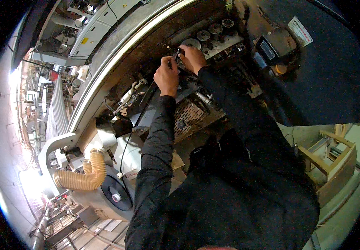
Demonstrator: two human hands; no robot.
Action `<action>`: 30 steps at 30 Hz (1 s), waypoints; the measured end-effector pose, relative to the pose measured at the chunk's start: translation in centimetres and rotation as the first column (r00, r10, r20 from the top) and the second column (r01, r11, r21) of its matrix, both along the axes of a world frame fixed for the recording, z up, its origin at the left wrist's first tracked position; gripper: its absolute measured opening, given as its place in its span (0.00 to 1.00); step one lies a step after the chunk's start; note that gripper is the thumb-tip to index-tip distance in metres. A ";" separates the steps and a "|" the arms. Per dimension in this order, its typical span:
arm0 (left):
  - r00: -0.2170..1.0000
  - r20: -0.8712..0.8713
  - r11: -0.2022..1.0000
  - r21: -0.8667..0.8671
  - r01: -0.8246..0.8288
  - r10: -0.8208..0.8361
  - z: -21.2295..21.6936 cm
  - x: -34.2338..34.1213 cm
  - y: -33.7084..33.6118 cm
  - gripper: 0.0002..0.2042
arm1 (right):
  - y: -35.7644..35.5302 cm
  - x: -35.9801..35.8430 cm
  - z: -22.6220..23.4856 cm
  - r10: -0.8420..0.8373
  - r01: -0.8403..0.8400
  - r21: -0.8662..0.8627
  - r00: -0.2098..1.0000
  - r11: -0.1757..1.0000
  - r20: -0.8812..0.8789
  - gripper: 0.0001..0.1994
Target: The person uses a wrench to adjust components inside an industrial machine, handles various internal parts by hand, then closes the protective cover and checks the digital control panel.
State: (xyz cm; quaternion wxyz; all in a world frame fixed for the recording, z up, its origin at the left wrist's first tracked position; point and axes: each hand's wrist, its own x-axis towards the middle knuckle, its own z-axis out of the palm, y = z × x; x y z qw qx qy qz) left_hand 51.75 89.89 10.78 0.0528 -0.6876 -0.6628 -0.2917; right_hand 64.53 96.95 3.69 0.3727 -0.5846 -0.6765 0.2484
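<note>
Both hands are together over a dark, grimy machine recess. My left hand (pixel 166 78) has its fingers curled and pinched at a small dark part (pixel 175 58). My right hand (pixel 193 59) is bent over the same spot from the other side, its fingers closed around the part's upper end. The fingers cover most of it, so its kind does not show. A thin black strip or cable (pixel 126 146) runs from beside a black reel (pixel 115 192) up toward my left hand. Just beyond my right hand lies a round metal disc (pixel 191 43).
Several round metal knobs or rollers (pixel 215 29) line a plate to the right. A perforated metal plate (pixel 190 116) lies below my hands. Ribbed tan hose (pixel 84 177) bends at the left. A dark panel (pixel 325 79) carries a boxy unit (pixel 276 50). A pale rail (pixel 117 50) borders the recess.
</note>
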 end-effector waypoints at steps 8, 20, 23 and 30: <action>0.988 -0.131 0.993 -0.093 0.072 -0.084 1.7 0.8 2.1 0.08 | 0.5 0.8 1.5 0.041 -0.043 0.028 0.994 0.999 0.099 0.18; 0.990 -0.098 0.994 -0.052 0.096 -0.101 -2.0 -0.1 1.5 0.09 | 1.7 1.0 0.2 0.114 -0.135 0.108 0.977 0.985 0.181 0.17; 0.980 -0.123 0.986 -0.082 0.147 -0.156 -1.9 0.6 3.0 0.10 | 3.2 2.2 -2.3 0.086 -0.115 0.181 0.983 0.977 0.160 0.17; 0.976 -0.116 0.977 -0.129 0.169 -0.184 -2.4 -0.7 3.1 0.09 | 1.9 1.5 0.3 0.204 -0.207 0.000 0.963 0.978 0.178 0.16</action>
